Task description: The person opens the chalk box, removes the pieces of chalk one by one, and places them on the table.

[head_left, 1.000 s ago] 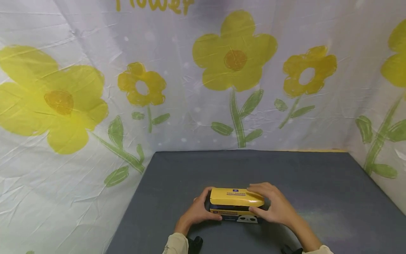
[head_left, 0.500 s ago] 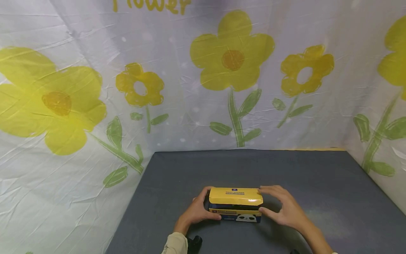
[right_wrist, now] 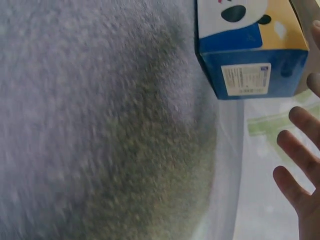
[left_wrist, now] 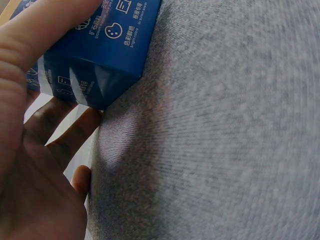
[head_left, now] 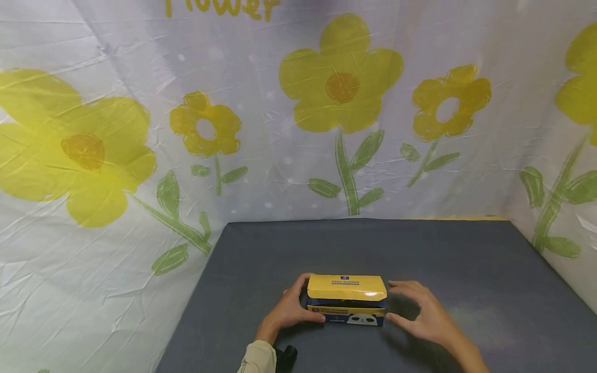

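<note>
A yellow and blue cardboard box (head_left: pixel 347 290) with a panda face on its front sits on the dark grey table. A dark gap shows below the front edge of its yellow lid. My left hand (head_left: pixel 290 311) grips the box's left end, its thumb along the front and its fingers behind. In the left wrist view the thumb lies across the blue, printed side of the box (left_wrist: pixel 122 42). Just off the right end is my right hand (head_left: pixel 426 313), thumb and fingers spread. The right wrist view shows the box's labelled end (right_wrist: pixel 280 75) with no finger touching it.
The grey table (head_left: pixel 261 248) stretches behind the box and to both sides. White cloth (head_left: pixel 270 171) printed with yellow flowers hangs at the back and both sides. A black strap piece (head_left: pixel 285 357) sits at my left wrist.
My right hand has let go of the box's right end and moved right, away from it. My left hand keeps its grip, and the box stays nearly in place.
</note>
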A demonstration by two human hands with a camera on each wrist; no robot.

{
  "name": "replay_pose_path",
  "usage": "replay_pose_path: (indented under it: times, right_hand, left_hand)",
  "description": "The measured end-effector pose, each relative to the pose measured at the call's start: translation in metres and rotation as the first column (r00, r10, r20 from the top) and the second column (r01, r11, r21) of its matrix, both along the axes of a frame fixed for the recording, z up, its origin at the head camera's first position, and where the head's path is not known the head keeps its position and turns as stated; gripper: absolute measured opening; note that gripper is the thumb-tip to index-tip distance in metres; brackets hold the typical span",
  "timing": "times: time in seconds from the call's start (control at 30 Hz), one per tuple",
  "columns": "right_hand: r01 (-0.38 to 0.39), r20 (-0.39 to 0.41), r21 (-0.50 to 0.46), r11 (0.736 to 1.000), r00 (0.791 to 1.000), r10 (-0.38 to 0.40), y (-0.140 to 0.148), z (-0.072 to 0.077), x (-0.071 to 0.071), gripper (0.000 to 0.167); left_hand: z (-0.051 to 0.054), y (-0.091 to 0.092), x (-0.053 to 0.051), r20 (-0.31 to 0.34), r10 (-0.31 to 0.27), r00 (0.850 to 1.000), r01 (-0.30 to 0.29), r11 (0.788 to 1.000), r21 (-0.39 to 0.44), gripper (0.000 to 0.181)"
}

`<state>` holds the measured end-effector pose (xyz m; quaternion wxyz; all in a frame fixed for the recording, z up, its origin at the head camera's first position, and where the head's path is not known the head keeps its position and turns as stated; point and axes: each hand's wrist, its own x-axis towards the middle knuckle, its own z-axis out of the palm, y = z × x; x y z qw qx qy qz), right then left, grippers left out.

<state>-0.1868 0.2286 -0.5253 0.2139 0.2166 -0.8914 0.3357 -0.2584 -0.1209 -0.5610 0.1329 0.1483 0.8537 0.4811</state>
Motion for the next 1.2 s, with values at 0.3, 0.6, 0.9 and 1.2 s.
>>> replay_pose_path:
  times: [0.3,0.6,0.9,1.2]
  right_hand:
    - [-0.030,0.048,-0.092,0.995,0.998,0.035,-0.011,-0.006,-0.005,0.058]
    - [-0.075,-0.067,-0.161,0.984,0.996,0.065,-0.022,0.005,-0.024,0.049]
    - [-0.072,-0.033,-0.193,0.978,0.997,0.067,-0.030,0.013,-0.049,0.044]
    - [-0.050,0.014,-0.194,0.980,0.998,0.054,-0.028,0.009,-0.065,0.051]
  left_hand:
    - [-0.001,-0.001,0.000,-0.009,-0.030,1.000,0.029,0.999,-0.015,0.094]
    - [-0.001,-0.002,0.001,0.022,-0.011,1.000,0.012,0.999,-0.048,0.110]
    - [-0.004,-0.003,-0.003,0.012,-0.031,0.999,0.031,0.999,-0.022,0.103]
    - [-0.003,-0.003,-0.001,0.009,-0.038,0.999,0.038,0.999,-0.002,0.098]
